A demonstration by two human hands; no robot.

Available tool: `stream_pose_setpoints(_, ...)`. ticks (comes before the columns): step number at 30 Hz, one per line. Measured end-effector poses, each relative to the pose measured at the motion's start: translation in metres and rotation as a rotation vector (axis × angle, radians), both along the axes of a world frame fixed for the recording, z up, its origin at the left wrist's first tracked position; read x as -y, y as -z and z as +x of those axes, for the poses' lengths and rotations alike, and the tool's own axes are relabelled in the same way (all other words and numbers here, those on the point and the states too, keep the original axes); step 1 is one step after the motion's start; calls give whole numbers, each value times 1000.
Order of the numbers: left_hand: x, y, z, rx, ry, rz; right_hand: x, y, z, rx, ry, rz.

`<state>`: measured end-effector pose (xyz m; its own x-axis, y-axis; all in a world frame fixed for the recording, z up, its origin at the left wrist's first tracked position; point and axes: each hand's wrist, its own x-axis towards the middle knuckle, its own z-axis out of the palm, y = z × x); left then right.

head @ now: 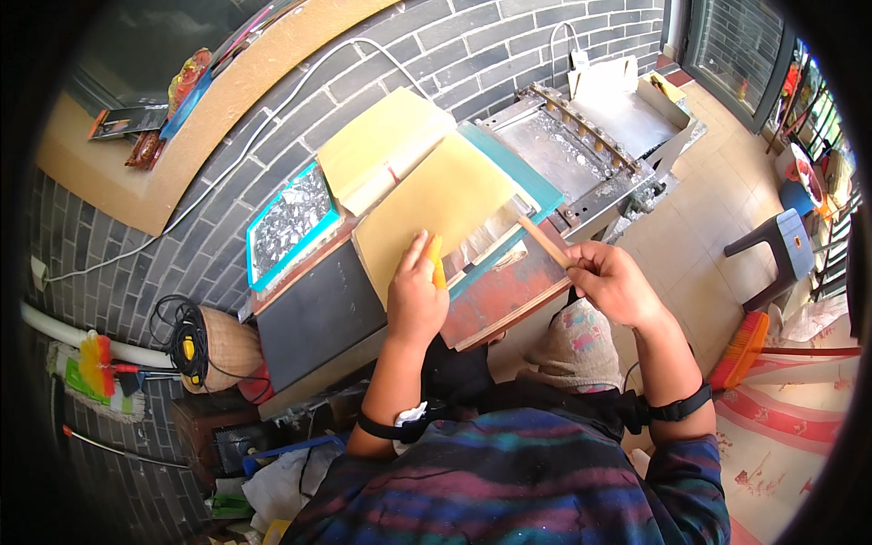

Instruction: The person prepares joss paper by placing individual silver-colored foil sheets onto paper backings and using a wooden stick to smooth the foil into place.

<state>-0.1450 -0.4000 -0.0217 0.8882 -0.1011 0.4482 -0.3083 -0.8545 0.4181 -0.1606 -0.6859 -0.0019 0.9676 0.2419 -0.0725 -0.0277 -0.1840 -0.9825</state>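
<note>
My left hand (417, 293) is at the near edge of a yellow paper sheet (436, 197), with a yellow finger cover or small yellow tool (436, 262) at its fingers; which of these it is I cannot tell. Between the thumb and fingers of my right hand (606, 279) is a thin wooden stick (545, 243), its far end over the right corner of the sheet. Silvery thin sheets (487, 238) show beside the yellow paper, above a teal ribbed mat (518, 170). A second stack of yellow paper (381, 146) lies behind, against the brick wall.
A blue-rimmed tray (289, 228) of silvery flakes stands left of the paper, by a dark flat panel (320, 306). A metal machine with a brass-coloured bar (582, 129) stands at the back right. On the floor to the right are a plastic stool (776, 248) and an orange broom (739, 351).
</note>
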Motion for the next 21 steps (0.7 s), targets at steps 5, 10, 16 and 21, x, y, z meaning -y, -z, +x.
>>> stream_pose_setpoints(5, 7, 9, -3, -7, 24, 85, -1, 0, -2, -28, 13, 35)
stream_pose_setpoints(10, 12, 7, -2, -24, 40, 77, 5, 2, -2, -33, 2, 38)
stream_pose_setpoints(16, 15, -3, -5, -54, -2, 73, 4, 5, 2, -11, -38, -4)
stream_pose_setpoints(21, 14, -18, 62, -21, 253, -406, 6, -2, 1, 28, -64, -54)
